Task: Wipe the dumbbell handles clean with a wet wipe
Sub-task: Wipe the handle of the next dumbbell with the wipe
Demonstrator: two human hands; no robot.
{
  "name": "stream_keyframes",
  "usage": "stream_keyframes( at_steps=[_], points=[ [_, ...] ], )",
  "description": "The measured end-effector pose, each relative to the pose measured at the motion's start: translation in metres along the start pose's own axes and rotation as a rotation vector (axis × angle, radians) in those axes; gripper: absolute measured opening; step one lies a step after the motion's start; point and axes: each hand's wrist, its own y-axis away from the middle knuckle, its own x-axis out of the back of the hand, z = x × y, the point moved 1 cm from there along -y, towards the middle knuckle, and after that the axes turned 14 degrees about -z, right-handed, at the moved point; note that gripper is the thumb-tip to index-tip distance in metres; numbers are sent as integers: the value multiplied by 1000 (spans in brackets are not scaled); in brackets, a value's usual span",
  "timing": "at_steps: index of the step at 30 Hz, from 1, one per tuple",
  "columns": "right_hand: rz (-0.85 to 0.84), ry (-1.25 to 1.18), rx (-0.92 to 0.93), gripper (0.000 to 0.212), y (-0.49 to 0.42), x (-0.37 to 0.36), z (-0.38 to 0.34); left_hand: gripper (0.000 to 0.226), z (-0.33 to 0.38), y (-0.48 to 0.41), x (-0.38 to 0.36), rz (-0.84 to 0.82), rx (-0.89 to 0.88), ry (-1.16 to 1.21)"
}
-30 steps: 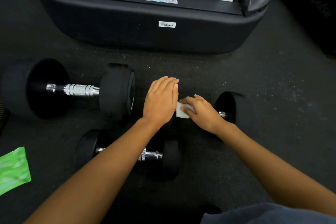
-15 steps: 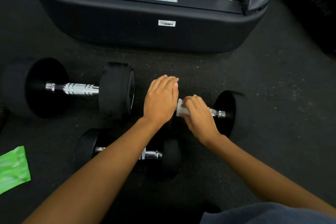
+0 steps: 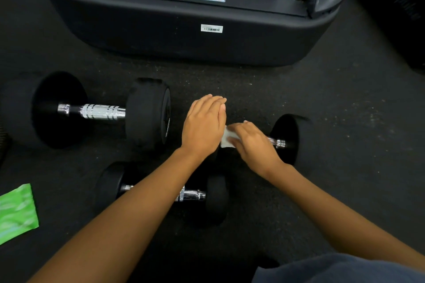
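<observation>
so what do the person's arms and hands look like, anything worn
The left hand and right hand are bare: no gloves, rings, watch or wristbands show. No sleeves reach into view either; both arms are uncovered to the frame edge.

dumbbells [image 3: 147,112] [image 3: 216,197] [image 3: 287,138]: 3 | wet wipe [image 3: 226,140]: 1 | green packet [image 3: 16,211]: 1 | hands [image 3: 203,125] [image 3: 255,146]: 2

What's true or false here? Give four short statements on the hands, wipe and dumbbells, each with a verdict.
1. The right hand holds the white wipe against a dumbbell handle. True.
2. The left hand grips the large dumbbell's handle. False: it lies flat beside the white wipe, and nothing touches that handle.
3. Three dumbbells lie on the floor. True.
4. The green packet lies by the right arm. False: it lies at the far left.
</observation>
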Motion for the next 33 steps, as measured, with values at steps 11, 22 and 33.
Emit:
stream_keyframes(
  at_steps=[11,22,33],
  points=[
    [-435,-339,-197,31,-23,26,7,56,-1,0,-1,-22,-6,-11],
    [-180,-298,-38,34,2,9,19,56,0,2,-1,-14,8,-7],
    [-31,-159,-34,28,-4,4,-3,56,1,2,0,-17,12,-1]
  ],
)
